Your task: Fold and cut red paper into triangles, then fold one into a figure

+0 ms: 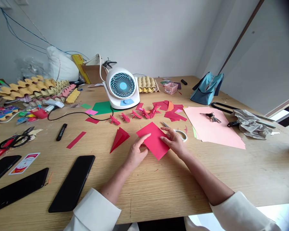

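Note:
A red paper square [156, 141] lies turned like a diamond between my hands. My left hand [137, 150] touches its left corner, fingers bent round that edge with the index finger on top. On its right side my right hand [173, 140] has thumb and fingers at the edge, gripping the sheet. White-handled scissors [183, 135] lie just beyond my right hand, partly hidden by it. To the left is a folded red paper piece [119, 139]. Several small red folded figures [135, 114] stand in a row behind the square.
A white fan [122, 85] stands at the back, near red scraps [175, 115]. Pink sheets [213, 125] and a blue bag [207, 89] are on the right. At left are a marker [62, 132], black scissors [16, 139] and black phones [72, 183].

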`<control>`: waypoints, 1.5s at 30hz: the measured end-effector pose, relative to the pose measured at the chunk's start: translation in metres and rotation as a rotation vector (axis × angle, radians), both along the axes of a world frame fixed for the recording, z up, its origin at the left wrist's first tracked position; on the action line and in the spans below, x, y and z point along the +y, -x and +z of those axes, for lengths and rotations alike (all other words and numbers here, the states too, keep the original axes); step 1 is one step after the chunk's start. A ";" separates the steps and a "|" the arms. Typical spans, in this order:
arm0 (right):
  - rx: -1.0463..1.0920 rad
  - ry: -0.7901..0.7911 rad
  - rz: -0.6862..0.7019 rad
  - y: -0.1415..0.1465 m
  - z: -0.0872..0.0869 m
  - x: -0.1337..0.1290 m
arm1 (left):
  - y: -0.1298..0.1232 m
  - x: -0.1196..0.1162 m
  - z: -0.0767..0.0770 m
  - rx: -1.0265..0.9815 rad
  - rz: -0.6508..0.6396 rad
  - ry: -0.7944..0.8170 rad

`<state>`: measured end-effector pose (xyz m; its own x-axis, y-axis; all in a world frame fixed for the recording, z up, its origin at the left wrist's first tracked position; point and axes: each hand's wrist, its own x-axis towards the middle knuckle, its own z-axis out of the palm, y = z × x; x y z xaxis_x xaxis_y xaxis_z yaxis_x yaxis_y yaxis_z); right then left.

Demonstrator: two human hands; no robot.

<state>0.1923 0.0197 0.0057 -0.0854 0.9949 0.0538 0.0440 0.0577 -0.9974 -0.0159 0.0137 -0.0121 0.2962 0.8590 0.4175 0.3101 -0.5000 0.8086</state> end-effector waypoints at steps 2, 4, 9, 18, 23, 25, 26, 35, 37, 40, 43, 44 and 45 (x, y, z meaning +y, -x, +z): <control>0.045 -0.004 0.064 0.001 0.001 -0.001 | 0.001 0.000 0.001 0.006 0.016 -0.017; 0.049 -0.016 0.103 0.000 0.000 -0.001 | 0.002 0.001 0.002 0.013 0.019 -0.027; -0.046 -0.087 0.162 -0.006 -0.005 0.002 | 0.006 0.002 0.003 0.025 0.024 -0.040; -0.109 -0.091 0.083 -0.013 0.005 0.002 | 0.006 0.001 0.007 -0.015 0.096 0.024; 0.027 -0.033 -0.007 -0.015 0.002 0.006 | 0.008 0.004 0.006 -0.118 0.173 0.057; 0.091 -0.020 -0.020 -0.015 -0.001 0.007 | 0.008 0.005 0.006 -0.156 0.161 0.099; 0.128 -0.011 -0.019 -0.016 -0.002 0.008 | 0.008 0.006 0.007 -0.195 0.142 0.138; 0.022 -0.196 0.039 -0.012 -0.007 0.009 | 0.006 -0.002 0.024 -0.698 -0.140 0.657; -0.023 -0.259 0.066 -0.010 -0.011 0.010 | 0.006 -0.005 0.028 -0.703 -0.181 0.727; -0.026 -0.266 0.122 -0.008 -0.016 0.009 | 0.005 -0.007 0.032 -0.656 -0.202 0.777; -0.014 -0.227 0.163 -0.006 -0.019 0.007 | 0.005 -0.007 0.030 -0.593 -0.193 0.793; -0.015 -0.221 0.165 -0.005 -0.018 0.006 | 0.005 -0.006 0.029 -0.578 -0.189 0.789; -0.019 -0.218 0.160 -0.005 -0.017 0.006 | 0.004 -0.005 0.027 -0.572 -0.181 0.774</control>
<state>0.1971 0.0256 -0.0115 -0.2434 0.9339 0.2620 0.0356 0.2785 -0.9598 -0.0203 0.0083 0.0146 0.3786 0.9177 -0.1204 -0.2598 0.2302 0.9378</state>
